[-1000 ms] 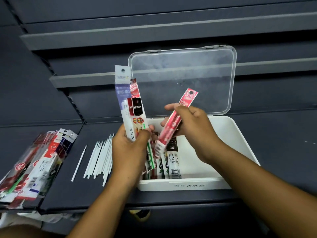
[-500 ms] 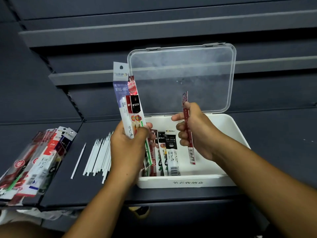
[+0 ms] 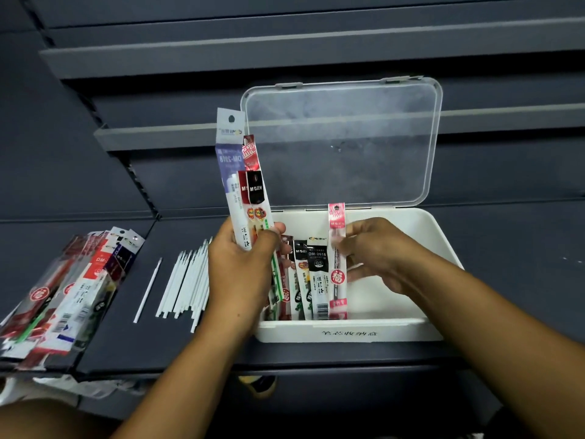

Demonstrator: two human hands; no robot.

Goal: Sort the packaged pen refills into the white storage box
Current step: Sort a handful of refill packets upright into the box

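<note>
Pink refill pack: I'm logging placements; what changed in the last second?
The right hand turned the pink refill pack upright and lowered it into the white storage box, right of the black pack; fingers touch it. Left hand still grips its bundle; lid stays open.

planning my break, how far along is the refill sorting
Done: a row of packets stands in the white box. In hand: the right hand holds a pink packet beside it; the left hand grips a bundle. Left: that bundle and the pile on the shelf.
</note>
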